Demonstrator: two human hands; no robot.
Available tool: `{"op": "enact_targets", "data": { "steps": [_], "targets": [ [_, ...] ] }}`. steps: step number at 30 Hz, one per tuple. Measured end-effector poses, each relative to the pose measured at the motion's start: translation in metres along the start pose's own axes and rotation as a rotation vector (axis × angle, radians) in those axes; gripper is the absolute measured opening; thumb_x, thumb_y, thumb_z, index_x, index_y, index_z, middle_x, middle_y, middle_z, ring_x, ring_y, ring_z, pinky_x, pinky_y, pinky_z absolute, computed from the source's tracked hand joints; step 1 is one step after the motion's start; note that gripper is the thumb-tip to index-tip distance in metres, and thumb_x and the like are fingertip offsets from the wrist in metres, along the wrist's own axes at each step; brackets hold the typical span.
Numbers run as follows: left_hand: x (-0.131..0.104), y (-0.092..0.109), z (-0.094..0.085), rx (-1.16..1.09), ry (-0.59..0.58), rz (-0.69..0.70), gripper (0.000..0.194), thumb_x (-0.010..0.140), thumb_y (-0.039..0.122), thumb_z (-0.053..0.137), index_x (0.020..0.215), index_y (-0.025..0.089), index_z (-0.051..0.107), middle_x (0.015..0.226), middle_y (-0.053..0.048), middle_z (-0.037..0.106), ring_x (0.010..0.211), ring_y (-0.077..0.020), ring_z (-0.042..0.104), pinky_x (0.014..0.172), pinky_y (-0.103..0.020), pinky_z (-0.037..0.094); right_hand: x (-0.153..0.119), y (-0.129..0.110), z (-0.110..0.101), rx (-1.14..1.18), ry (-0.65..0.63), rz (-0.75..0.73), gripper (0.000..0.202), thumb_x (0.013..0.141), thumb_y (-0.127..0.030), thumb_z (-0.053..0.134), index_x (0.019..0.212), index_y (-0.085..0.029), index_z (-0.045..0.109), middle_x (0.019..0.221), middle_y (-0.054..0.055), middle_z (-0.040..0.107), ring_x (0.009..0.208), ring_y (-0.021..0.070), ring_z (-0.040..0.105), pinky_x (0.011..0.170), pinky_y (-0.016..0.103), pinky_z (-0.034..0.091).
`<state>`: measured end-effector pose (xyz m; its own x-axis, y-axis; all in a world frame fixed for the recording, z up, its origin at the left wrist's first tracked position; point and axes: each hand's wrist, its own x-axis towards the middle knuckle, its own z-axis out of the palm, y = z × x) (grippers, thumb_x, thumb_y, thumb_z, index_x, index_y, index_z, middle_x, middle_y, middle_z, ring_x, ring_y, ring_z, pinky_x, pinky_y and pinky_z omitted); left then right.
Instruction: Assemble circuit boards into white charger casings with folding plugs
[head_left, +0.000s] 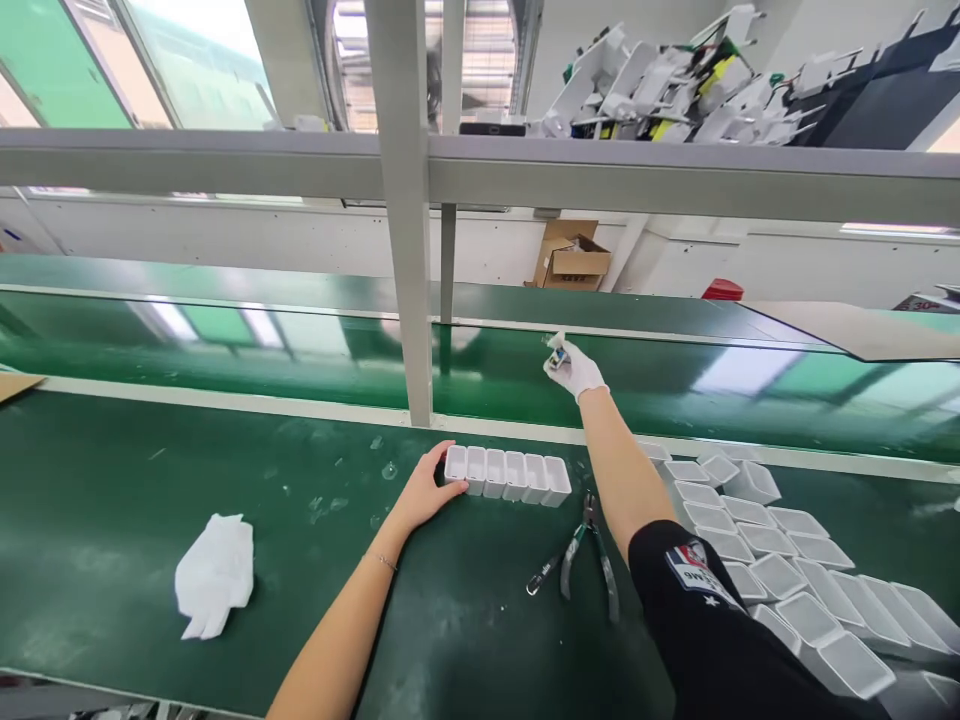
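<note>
My left hand (pixel 429 488), bare, grips the left end of a row of small white plastic boxes (pixel 514 476) on the green table, thumb in front and fingers behind. The boxes stand side by side with their open tops up. My right hand (pixel 577 372), in a white glove, reaches out over the glossy green belt. Its fingers are closed on a small white and metallic part (pixel 557 355), too small to name. Green-handled pliers (pixel 589 550) lie just in front of the boxes, next to a short dark tool (pixel 543 577).
Many white boxes (pixel 765 540) stand grouped at the right under my right arm. A white glove (pixel 216 577) lies at the left. A metal post (pixel 409 250) rises between table and belt, carrying a shelf of white parts (pixel 667 85). Beyond sits a cardboard box (pixel 574 255).
</note>
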<state>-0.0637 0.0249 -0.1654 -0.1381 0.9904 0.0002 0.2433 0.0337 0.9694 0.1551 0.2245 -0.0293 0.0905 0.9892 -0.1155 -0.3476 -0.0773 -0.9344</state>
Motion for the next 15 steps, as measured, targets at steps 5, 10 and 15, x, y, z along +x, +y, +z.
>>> {"op": "enact_targets", "data": {
  "steps": [5, 10, 15],
  "targets": [
    [0.006, 0.003, -0.01, -0.139, 0.002, -0.023, 0.067, 0.066, 0.04, 0.078, 0.128, 0.018, 0.063, 0.116, -0.008, 0.072, 0.11, -0.0279, 0.066, 0.102, -0.042, 0.053, -0.044, -0.025, -0.004, 0.463, -0.062, -0.081, 0.037, 0.107, -0.046, 0.043, 0.113, -0.016, 0.064, 0.113, 0.005, 0.07, 0.102, 0.0131, 0.07, 0.088, 0.029, 0.062],
    [-0.007, 0.04, -0.02, -0.188, 0.024, 0.056, 0.08, 0.069, 0.053, 0.076, 0.139, 0.019, 0.056, 0.132, -0.012, 0.065, 0.116, -0.0289, 0.063, 0.097, -0.039, 0.054, -0.124, -0.042, -0.011, 0.673, -0.271, -0.141, 0.037, 0.107, -0.047, 0.038, 0.103, -0.024, 0.067, 0.107, 0.0, 0.075, 0.115, 0.0123, 0.071, 0.092, 0.025, 0.063],
    [-0.026, 0.114, -0.012, -0.128, -0.082, 0.234, 0.086, 0.061, 0.043, 0.09, 0.139, 0.027, 0.06, 0.14, -0.007, 0.063, 0.13, -0.029, 0.057, 0.115, -0.039, 0.043, -0.186, -0.037, -0.023, 0.595, -0.559, -0.246, 0.036, 0.087, -0.042, 0.073, 0.122, -0.032, 0.069, 0.125, 0.002, 0.073, 0.122, 0.0195, 0.069, 0.111, 0.044, 0.055]
  ]
}}
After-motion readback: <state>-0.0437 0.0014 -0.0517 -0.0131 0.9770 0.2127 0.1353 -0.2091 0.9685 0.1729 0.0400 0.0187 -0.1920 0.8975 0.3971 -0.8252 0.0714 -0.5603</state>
